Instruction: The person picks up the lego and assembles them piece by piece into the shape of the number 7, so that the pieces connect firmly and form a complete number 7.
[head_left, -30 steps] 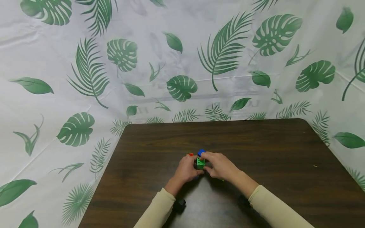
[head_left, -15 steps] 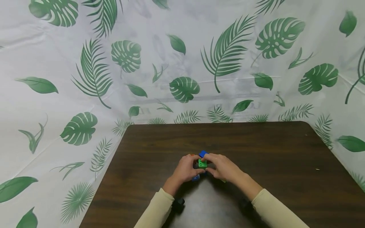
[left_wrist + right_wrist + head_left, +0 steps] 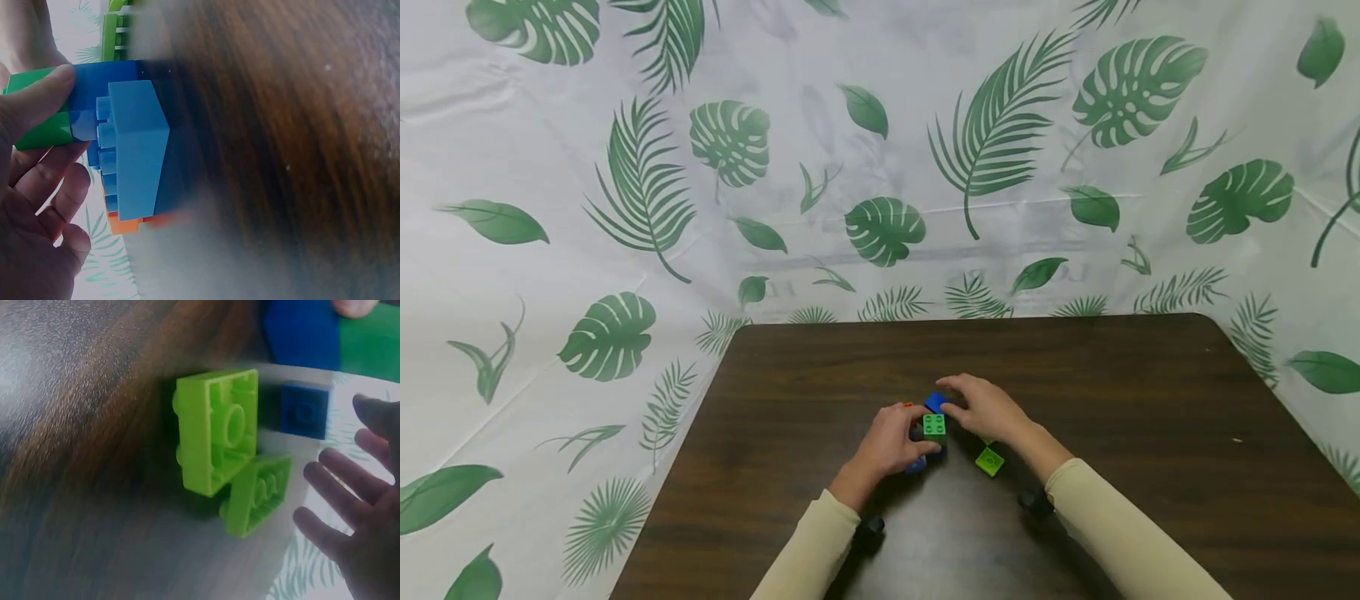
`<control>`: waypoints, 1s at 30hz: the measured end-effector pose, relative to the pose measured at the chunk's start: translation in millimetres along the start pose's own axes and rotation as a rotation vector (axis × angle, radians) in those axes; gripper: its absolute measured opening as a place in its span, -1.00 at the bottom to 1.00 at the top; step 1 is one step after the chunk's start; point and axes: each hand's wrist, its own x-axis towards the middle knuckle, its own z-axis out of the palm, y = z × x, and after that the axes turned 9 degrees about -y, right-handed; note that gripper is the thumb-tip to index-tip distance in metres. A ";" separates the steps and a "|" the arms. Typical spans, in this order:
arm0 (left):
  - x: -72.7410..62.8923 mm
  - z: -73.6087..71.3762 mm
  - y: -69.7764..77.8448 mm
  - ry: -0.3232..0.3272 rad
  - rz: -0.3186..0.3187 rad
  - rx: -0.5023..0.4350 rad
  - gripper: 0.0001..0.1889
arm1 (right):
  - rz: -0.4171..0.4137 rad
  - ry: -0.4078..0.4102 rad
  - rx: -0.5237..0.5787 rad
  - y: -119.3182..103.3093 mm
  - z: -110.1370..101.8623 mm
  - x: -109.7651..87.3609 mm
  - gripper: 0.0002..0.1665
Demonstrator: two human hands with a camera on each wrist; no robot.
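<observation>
My left hand (image 3: 887, 440) pinches a two-block stack near the table's middle: a green brick (image 3: 934, 427) on top of a blue brick (image 3: 103, 81). My right hand (image 3: 991, 410) hovers with spread fingers, its thumb and index finger on either side of a small blue brick (image 3: 936, 402) behind the stack. In the right wrist view that small blue brick (image 3: 305, 411) appears apart from the fingers. A lighter blue brick (image 3: 140, 147) lies beside the stack, close to the left hand. Two lime bricks, one nearer (image 3: 219, 434) and one farther (image 3: 261, 495), lie hollow side up.
An orange-red brick (image 3: 123, 223) sits behind the left hand, mostly hidden in the head view. Below the right wrist lies a lime brick (image 3: 989, 462) on the dark wooden table (image 3: 820, 367). A leaf-patterned sheet (image 3: 797, 158) hangs behind the table.
My right hand has let go of the green brick and moved away to the far right, near the small blue brick. The lime brick has come into sight. My left hand keeps its hold.
</observation>
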 end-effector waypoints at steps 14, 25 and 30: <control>-1.9 5.6 -3.2 0.024 -0.026 0.003 -0.55 | 0.071 -0.110 -0.122 0.4 15.2 11.0 -0.46; 0.2 5.7 -3.7 0.031 -0.029 0.012 -0.56 | 0.072 0.081 0.057 1.7 -2.5 1.8 -0.54; 0.3 5.4 -2.9 0.025 -0.041 0.014 -0.53 | 0.027 0.124 0.171 -12.2 -13.8 -6.6 -0.41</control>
